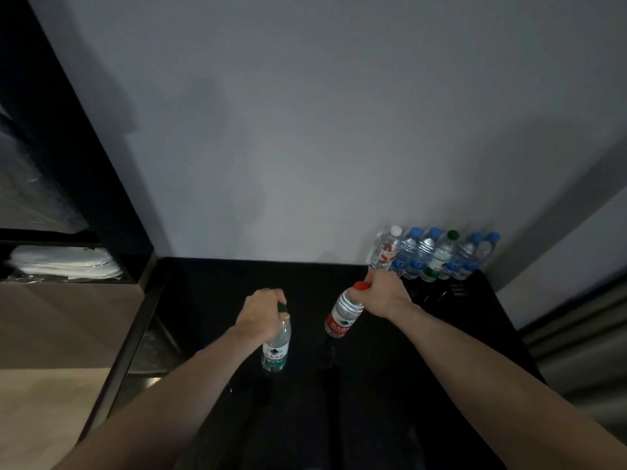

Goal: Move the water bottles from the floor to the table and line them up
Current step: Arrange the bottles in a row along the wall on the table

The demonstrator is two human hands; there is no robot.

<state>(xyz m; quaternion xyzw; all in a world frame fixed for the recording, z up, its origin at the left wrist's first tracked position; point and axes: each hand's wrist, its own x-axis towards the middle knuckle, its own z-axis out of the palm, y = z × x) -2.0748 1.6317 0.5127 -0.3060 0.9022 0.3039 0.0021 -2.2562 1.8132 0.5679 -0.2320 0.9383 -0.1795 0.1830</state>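
over the black bench (210, 293), both hands are busy with bottles. the left hand (259, 315) curls its fingers around the neck of the green-label bottle (276, 349), just under its green cap, and the bottle stands about upright above the middle of the bench; whether its base touches the bench surface cannot be told. the right hand (381, 293) grips the top of the red-label bottle (342, 315) at its red cap, and this bottle is tilted, its base swung toward the left hand and clearly off the bench. the two held bottles are near each other but apart. at the far right corner of the bench, against the grey wall (322, 113), a row of bottles (437, 254) stands upright and packed side by side: one with a white cap at the left end, several with blue caps, and one with a green cap among them. to the left of the bench a dark cabinet (78, 164) rises, with a stack of white plates (64, 264) on a shelf beside it.
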